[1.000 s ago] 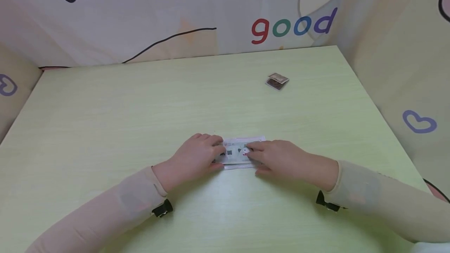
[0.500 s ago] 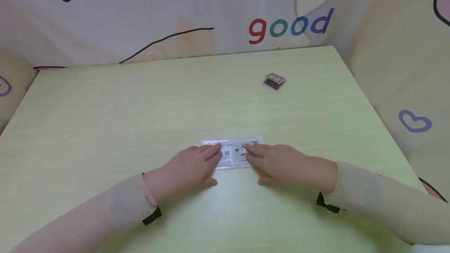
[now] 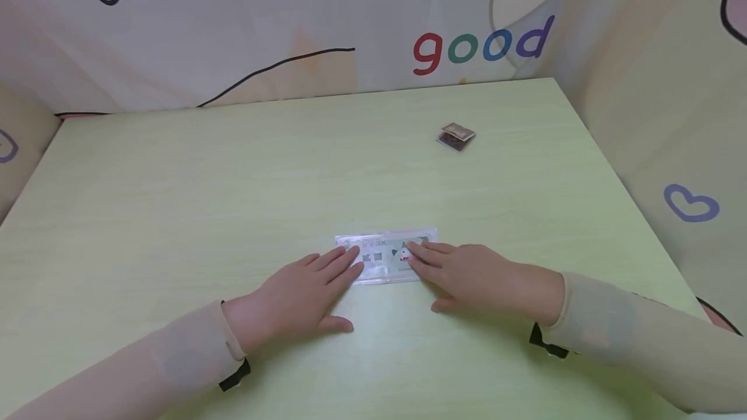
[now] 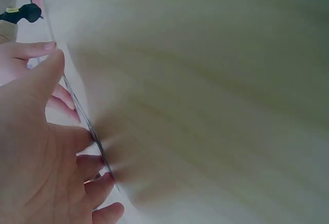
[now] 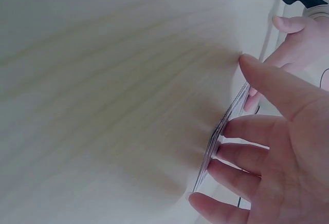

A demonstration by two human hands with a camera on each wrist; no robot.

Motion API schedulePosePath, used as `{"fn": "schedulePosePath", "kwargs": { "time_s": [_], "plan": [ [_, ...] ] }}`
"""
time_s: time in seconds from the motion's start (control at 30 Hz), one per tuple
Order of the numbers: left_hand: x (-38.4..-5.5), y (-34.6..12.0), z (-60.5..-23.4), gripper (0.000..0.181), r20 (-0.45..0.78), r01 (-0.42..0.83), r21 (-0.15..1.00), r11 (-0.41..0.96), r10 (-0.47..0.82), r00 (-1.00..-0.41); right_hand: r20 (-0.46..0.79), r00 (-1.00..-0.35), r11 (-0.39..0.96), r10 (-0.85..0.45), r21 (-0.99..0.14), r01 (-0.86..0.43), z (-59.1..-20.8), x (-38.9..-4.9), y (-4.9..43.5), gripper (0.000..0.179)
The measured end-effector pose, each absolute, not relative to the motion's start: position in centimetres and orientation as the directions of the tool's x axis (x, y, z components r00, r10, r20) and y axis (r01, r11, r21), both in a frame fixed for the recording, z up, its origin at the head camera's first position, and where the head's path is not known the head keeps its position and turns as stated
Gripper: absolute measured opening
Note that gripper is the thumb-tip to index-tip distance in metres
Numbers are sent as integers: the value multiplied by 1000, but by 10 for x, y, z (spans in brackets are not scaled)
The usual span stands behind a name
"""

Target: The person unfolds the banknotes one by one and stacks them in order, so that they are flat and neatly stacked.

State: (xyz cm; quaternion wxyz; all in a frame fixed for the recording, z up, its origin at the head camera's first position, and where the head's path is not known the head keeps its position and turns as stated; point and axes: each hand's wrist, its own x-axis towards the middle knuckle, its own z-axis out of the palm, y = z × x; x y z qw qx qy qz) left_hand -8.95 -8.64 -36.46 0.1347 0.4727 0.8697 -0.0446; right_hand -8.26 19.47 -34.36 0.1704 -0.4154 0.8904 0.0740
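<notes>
A flat stack of thin printed sheets with a glossy clear cover (image 3: 382, 271) lies on the table between both hands. Its top shows small square codes and a snowman print; in the right wrist view the edge of the stack (image 5: 212, 144) shows thin layers. My left hand (image 3: 297, 297) rests its straight fingertips on the left end, thumb stretched out on the table side. On the right end rest the extended fingers of my right hand (image 3: 475, 274), its thumb off the near edge. Parts of both ends are hidden under the fingers.
A small folded brown card (image 3: 456, 137) lies partly opened toward the back right of the pale green table (image 3: 233, 174). Printed cloth (image 3: 262, 11) hangs along the back and both sides.
My left hand has straightened its fingers and slid left and nearer, uncovering more of the left end, where the glossy cover now shows. My right hand has stayed almost in place.
</notes>
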Motion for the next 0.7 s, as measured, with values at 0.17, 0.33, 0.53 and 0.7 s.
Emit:
{"fn": "schedulePosePath", "kwargs": {
  "time_s": [0.17, 0.33, 0.53, 0.7],
  "plan": [
    [-89, -94, -366, 76, -256, 840, 73, 538, 824, -506, -352, -600, 641, -719, -2, -767, -342, -82, 196, 68],
    [-90, -95, -363, 74, -268, 830, 113, 546, 821, -504, -348, -590, 639, -728, -33, -769, -343, -84, 197, 66],
    [-93, -94, -359, 68, -281, 817, 143, 559, 814, -508, -363, -577, 680, -732, -329, -655, -344, -102, 211, 54],
    [-98, -91, -356, 62, -211, 845, 115, 523, 844, -493, -396, -574, 696, -717, -453, -557, -341, -121, 223, 34]
  ]
}}
